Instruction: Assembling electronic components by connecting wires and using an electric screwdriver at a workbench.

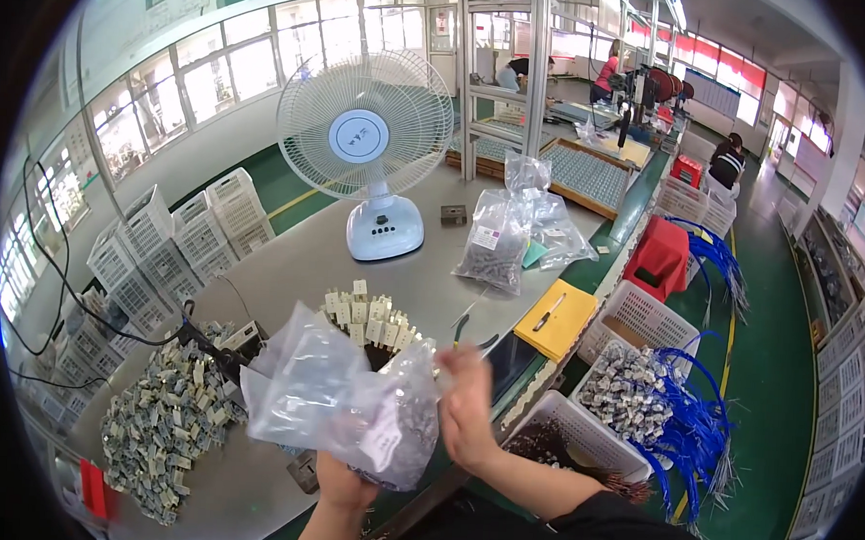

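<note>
My left hand (344,480) grips a clear plastic bag (326,381) from below, in front of me. Small grey parts fill its lower right portion, and a white label shows through there. The bag's loose, puffed upper part spreads to the left. Just right of the bag is my right hand (467,411), raised and smeared by motion; whether its fingers touch the plastic cannot be made out. Behind the bag, partly covered by it, stands a cluster of cream-coloured connector blocks (377,321).
A heap of small grey-and-cream parts (165,432) covers the left bench. Beyond stand a fan (384,229) and filled plastic bags (497,239). A pen lies on a yellow pad (548,318) at right, near crates of blue-wired parts (630,390). Several people are farther off.
</note>
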Demonstrator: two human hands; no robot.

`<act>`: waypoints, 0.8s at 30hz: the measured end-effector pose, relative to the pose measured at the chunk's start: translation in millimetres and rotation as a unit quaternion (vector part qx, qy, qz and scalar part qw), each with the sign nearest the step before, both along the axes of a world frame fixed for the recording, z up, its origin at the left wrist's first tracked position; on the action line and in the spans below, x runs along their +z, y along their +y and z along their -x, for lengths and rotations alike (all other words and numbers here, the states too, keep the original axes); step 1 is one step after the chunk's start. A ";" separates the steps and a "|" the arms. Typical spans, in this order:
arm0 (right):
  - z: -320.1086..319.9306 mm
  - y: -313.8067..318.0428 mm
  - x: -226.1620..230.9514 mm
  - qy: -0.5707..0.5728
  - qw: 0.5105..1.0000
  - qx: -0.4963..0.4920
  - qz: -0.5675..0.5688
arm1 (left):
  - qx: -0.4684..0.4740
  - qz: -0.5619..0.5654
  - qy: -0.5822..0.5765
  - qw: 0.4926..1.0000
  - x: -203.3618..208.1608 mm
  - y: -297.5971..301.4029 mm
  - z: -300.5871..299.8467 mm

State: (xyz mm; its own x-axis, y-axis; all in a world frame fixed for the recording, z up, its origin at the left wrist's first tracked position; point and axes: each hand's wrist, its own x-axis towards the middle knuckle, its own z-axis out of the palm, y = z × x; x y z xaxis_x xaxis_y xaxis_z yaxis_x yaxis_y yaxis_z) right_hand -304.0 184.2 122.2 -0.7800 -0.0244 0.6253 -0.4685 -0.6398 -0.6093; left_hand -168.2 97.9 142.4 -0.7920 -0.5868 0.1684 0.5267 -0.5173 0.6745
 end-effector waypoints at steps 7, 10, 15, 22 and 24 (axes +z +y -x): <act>-24.0 5.5 -53.7 -0.435 0.501 0.731 0.157 | 0.144 0.605 -0.134 0.771 20.9 -11.6 7.2; -23.4 4.4 -55.7 -0.453 0.591 0.650 0.153 | 0.151 0.491 -0.134 0.848 2.5 -12.9 15.3; -7.0 3.9 -58.8 -0.415 0.649 0.625 0.123 | 0.107 0.455 -0.132 0.874 -0.1 -16.2 11.9; -27.3 5.7 -64.7 -0.400 0.785 0.463 0.093 | 0.176 0.212 -0.030 0.961 -57.1 17.8 20.5; -37.9 5.3 -70.1 -0.325 0.891 0.318 -0.007 | 0.170 0.321 -0.107 0.925 -56.9 14.8 20.9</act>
